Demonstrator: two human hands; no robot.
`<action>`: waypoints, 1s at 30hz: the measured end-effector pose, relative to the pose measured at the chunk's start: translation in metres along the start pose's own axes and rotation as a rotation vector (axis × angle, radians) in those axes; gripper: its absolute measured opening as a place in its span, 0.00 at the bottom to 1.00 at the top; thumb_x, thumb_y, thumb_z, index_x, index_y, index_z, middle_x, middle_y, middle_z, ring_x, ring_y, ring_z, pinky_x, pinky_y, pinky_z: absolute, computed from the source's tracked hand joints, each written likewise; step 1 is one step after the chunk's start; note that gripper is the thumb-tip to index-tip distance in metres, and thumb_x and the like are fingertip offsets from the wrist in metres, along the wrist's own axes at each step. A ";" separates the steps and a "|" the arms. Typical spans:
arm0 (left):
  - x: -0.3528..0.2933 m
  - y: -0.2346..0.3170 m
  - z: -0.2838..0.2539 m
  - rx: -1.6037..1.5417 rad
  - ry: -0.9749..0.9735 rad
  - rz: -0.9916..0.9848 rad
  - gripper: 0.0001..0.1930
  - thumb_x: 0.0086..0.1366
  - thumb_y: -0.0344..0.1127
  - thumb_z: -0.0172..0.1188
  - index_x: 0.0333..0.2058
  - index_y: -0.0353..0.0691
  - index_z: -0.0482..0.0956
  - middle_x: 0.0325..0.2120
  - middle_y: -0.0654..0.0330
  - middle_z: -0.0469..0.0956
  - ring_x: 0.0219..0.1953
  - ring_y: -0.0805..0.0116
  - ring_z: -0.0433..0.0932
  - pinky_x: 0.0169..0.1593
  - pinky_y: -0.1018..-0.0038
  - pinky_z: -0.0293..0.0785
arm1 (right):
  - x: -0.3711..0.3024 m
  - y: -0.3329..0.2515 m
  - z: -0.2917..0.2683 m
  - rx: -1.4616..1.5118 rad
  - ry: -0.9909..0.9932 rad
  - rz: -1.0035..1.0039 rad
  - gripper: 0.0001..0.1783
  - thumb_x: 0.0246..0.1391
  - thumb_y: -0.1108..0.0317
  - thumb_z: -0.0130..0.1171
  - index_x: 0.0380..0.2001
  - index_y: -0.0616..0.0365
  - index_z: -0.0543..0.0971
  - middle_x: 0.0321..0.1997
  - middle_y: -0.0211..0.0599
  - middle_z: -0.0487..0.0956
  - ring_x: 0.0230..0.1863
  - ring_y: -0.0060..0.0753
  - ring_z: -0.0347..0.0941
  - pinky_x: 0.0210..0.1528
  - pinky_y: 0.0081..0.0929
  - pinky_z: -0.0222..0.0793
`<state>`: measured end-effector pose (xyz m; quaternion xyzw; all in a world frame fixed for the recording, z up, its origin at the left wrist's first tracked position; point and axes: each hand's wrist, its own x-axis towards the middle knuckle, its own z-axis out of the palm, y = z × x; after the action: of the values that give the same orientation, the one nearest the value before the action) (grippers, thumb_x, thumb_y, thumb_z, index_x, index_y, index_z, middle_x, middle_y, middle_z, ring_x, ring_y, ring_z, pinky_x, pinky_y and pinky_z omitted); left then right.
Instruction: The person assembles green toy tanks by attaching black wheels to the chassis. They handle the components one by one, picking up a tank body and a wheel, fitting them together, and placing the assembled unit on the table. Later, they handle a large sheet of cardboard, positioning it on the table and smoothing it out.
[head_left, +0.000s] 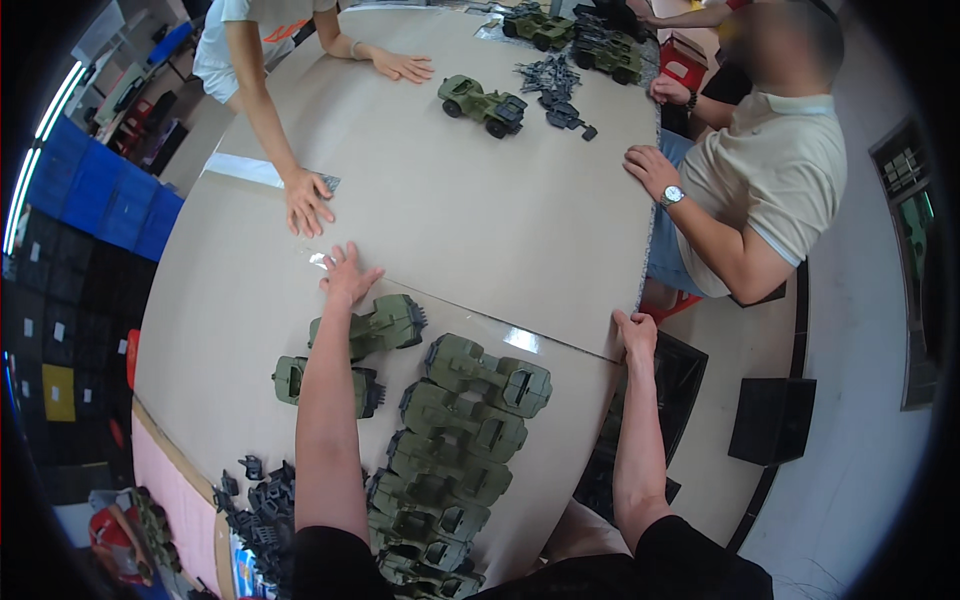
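My left hand [345, 275] rests on the beige tabletop [480, 230] with its fingers spread, near a small strip of clear tape [319, 260] at the seam. My right hand [637, 335] is closed on the table's right edge, where the seam meets it; its fingertips are partly hidden. Under and beside my left forearm stand two green toy military vehicles, one [392, 322] beyond the other [291, 380]. To the right of that forearm, a row of several similar green toy vehicles [490, 372] runs back toward me, close together.
Across the table a person in white has both hands [308, 200] flat on it. Another person [760, 190], seated at right, rests hands at the edge. A green toy truck [482, 105] and dark parts [552, 85] lie at the far side; black parts [262, 510] are piled near left.
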<state>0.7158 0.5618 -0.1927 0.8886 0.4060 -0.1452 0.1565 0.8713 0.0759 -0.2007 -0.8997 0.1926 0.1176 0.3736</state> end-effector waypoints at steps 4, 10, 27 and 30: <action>-0.004 -0.002 -0.001 0.012 -0.001 0.018 0.46 0.51 0.61 0.58 0.64 0.53 0.48 0.65 0.52 0.42 0.66 0.49 0.42 0.56 0.41 0.51 | 0.005 0.005 0.003 0.246 -0.143 0.060 0.25 0.39 0.59 0.65 0.36 0.68 0.74 0.36 0.40 0.76 0.37 0.31 0.71 0.40 0.27 0.66; -0.004 -0.035 -0.027 -0.157 0.081 0.130 0.31 0.54 0.54 0.58 0.54 0.48 0.68 0.57 0.52 0.61 0.59 0.55 0.61 0.56 0.48 0.57 | 0.007 0.008 0.003 0.361 -0.170 0.046 0.22 0.41 0.59 0.64 0.36 0.66 0.75 0.34 0.35 0.74 0.31 0.24 0.67 0.35 0.24 0.65; -0.532 -0.069 0.017 -0.782 0.654 -0.354 0.09 0.62 0.30 0.55 0.38 0.34 0.79 0.38 0.51 0.78 0.44 0.61 0.75 0.51 0.72 0.66 | -0.047 -0.008 -0.005 -0.842 -0.169 -0.979 0.30 0.54 0.46 0.48 0.56 0.48 0.65 0.63 0.43 0.61 0.63 0.42 0.56 0.55 0.52 0.55; -0.544 -0.062 0.024 -0.817 0.671 -0.405 0.10 0.62 0.32 0.54 0.38 0.33 0.79 0.38 0.52 0.78 0.44 0.63 0.75 0.51 0.72 0.66 | -0.043 -0.053 -0.015 -0.719 -0.167 -0.604 0.21 0.50 0.52 0.54 0.42 0.56 0.76 0.50 0.47 0.73 0.50 0.45 0.70 0.47 0.46 0.64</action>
<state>0.3231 0.2229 -0.0151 0.6577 0.6190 0.2871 0.3192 0.8570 0.1106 -0.1420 -0.9751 -0.1614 0.1349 0.0701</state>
